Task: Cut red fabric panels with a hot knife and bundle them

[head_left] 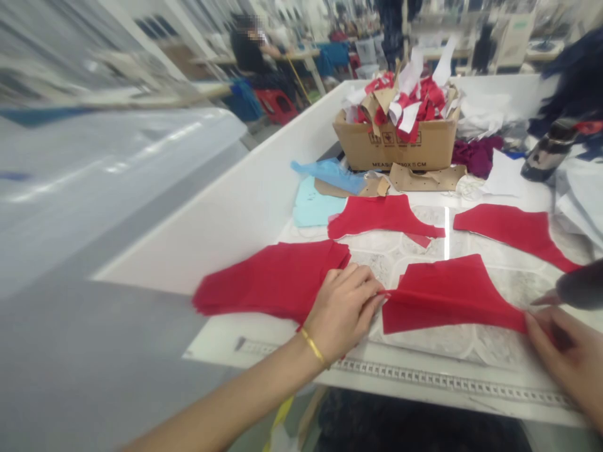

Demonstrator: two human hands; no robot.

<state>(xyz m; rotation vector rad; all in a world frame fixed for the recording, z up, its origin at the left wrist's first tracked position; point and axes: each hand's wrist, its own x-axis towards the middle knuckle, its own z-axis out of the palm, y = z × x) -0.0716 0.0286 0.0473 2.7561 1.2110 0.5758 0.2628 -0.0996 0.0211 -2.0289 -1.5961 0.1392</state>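
A cut red fabric piece (443, 292) lies on the white table, with a raised fold along its length. Its left edge is pinched between the thumb and fingers of my left hand (346, 307), which wears a yellow bracelet. At the narrow right tip, the thumb and fingers of my right hand (563, 348) grip the same piece. Left of my left hand rests a stack of red fabric pieces (264, 279), partly covered by that hand. Farther back lie another red piece (377, 216) and, to its right, a third red piece (509, 226).
A cardboard box (396, 144) full of red and white scraps stands at the back. A dark rounded object (584, 285), kind unclear, is beside my right hand. A measuring tape (424, 376) runs along the front edge. A dark bottle (549, 150) leans at right. A person (254, 50) sits beyond.
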